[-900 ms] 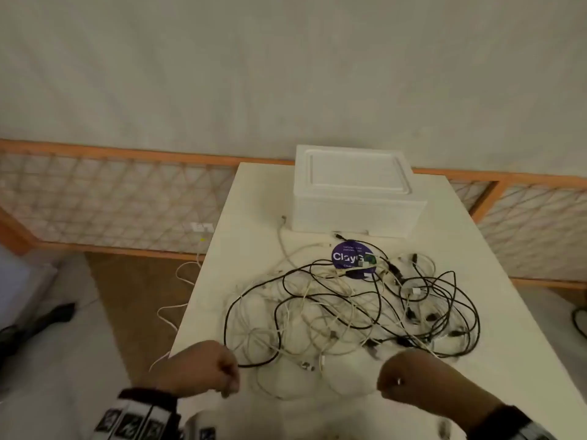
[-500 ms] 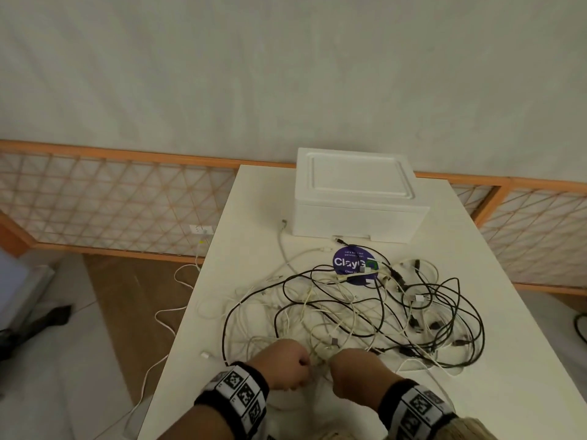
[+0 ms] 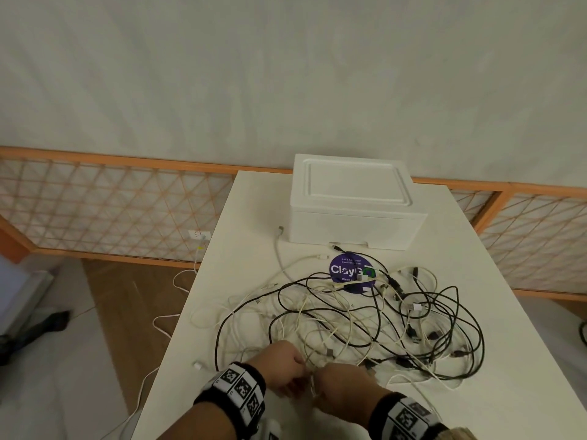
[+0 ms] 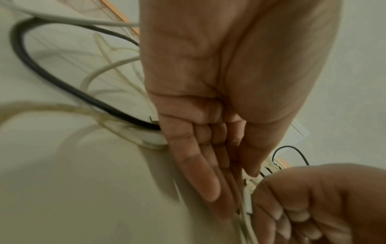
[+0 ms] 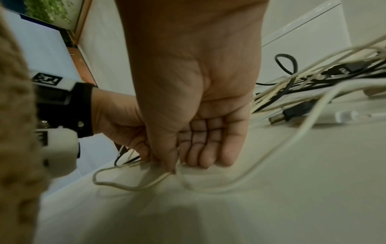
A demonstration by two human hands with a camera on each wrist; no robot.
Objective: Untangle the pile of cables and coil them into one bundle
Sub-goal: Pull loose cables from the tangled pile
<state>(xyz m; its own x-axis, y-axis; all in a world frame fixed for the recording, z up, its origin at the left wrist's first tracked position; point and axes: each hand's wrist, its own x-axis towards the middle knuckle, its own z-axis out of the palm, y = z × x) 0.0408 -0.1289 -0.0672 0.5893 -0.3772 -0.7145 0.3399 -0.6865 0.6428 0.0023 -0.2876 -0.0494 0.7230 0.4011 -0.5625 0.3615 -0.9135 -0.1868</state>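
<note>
A tangled pile of black and white cables (image 3: 365,322) is spread over the middle of the white table (image 3: 495,360). Both hands meet at the pile's near edge. My left hand (image 3: 295,373) pinches a thin white cable (image 5: 133,186) between thumb and fingers (image 4: 211,189). My right hand (image 3: 327,385), right beside it, pinches the same white strand (image 5: 167,175) with its thumb against curled fingers (image 5: 206,156). A small white connector (image 4: 247,204) shows between the two hands. A thick black cable (image 4: 52,79) loops behind my left hand.
A white foam box (image 3: 352,201) stands at the table's far end, with a round purple sticker (image 3: 347,271) in front of it. One loose white plug (image 3: 197,364) lies near the left edge. A wooden lattice fence (image 3: 111,211) runs behind; another white cord (image 3: 178,281) trails on the floor at left.
My hands were apart as fists at the table's near edge. They have come together at the pile's near edge and taken hold of a white cable.
</note>
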